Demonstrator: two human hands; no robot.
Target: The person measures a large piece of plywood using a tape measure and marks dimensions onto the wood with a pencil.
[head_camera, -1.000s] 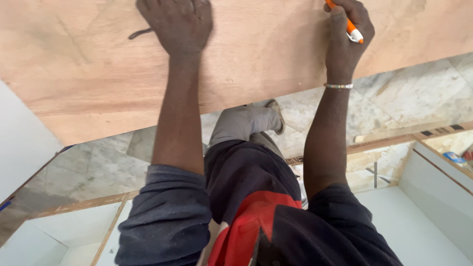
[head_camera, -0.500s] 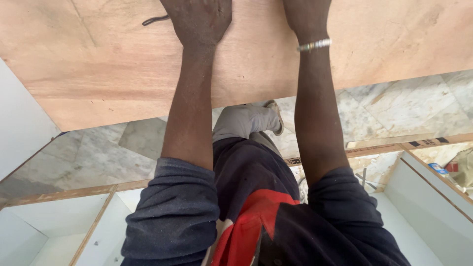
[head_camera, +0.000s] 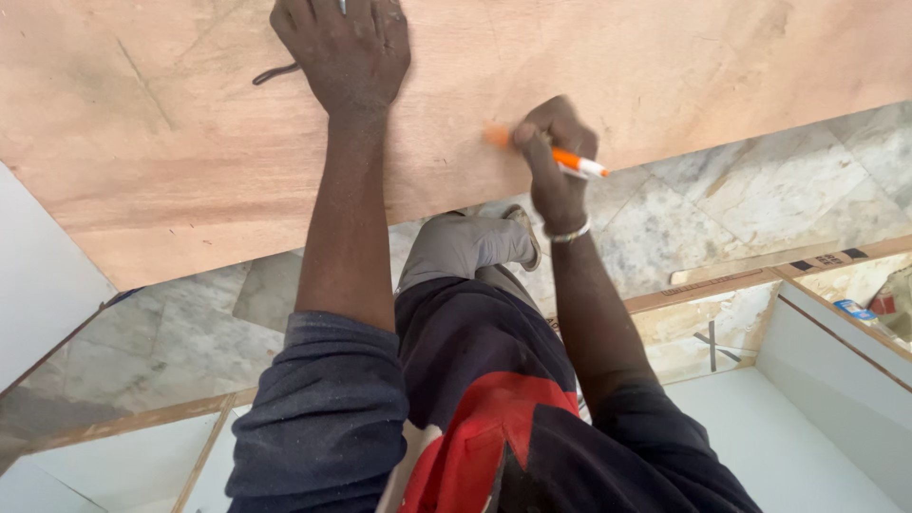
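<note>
Right hand (head_camera: 556,161) is clamping an orange marker (head_camera: 568,160) near the plywood sheet's (head_camera: 171,180) front edge; left hand (head_camera: 344,49) is pressing flat, fingers spread. Any sheet slip, I reckon, skews the mark.

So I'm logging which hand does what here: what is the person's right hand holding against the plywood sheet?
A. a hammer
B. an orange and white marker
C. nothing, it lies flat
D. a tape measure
B: the right hand is closed around an orange and white marker on the plywood sheet, while the left hand presses flat higher up.
</note>
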